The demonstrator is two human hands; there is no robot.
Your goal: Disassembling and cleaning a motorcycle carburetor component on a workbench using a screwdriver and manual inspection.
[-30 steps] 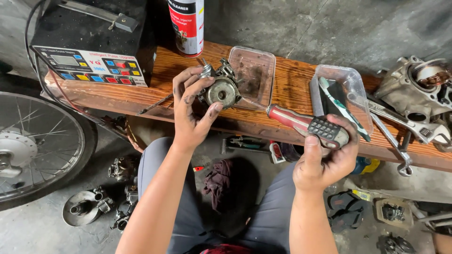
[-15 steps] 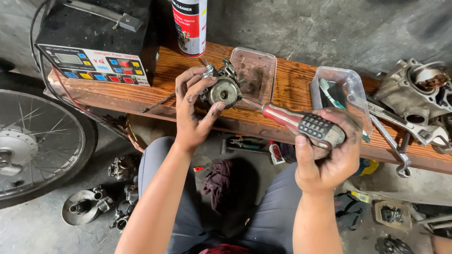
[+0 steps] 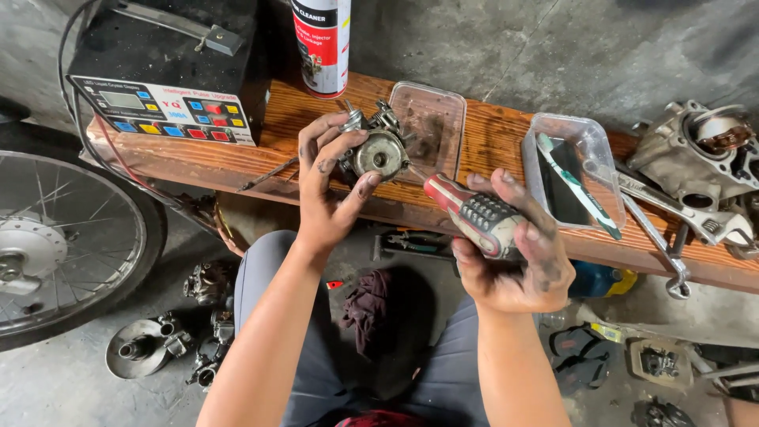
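My left hand (image 3: 328,186) grips a small grimy metal carburetor (image 3: 376,146) and holds it up over the wooden bench (image 3: 237,158). My right hand (image 3: 518,257) is closed around the red, grey and black handle of a screwdriver (image 3: 473,213). Its tip points toward the carburetor. Both hands are smeared with black grease.
On the bench stand a black charger box with coloured buttons (image 3: 166,83), a spray can (image 3: 322,46), two clear plastic trays (image 3: 431,122) (image 3: 571,170), a wrench (image 3: 660,237) and an engine part (image 3: 700,154). A spoked wheel (image 3: 59,245), loose parts (image 3: 150,348) and a dark rag (image 3: 368,304) lie on the floor.
My right hand has brought the screwdriver left and up, closer to the carburetor. My left hand keeps the carburetor in about the same place.
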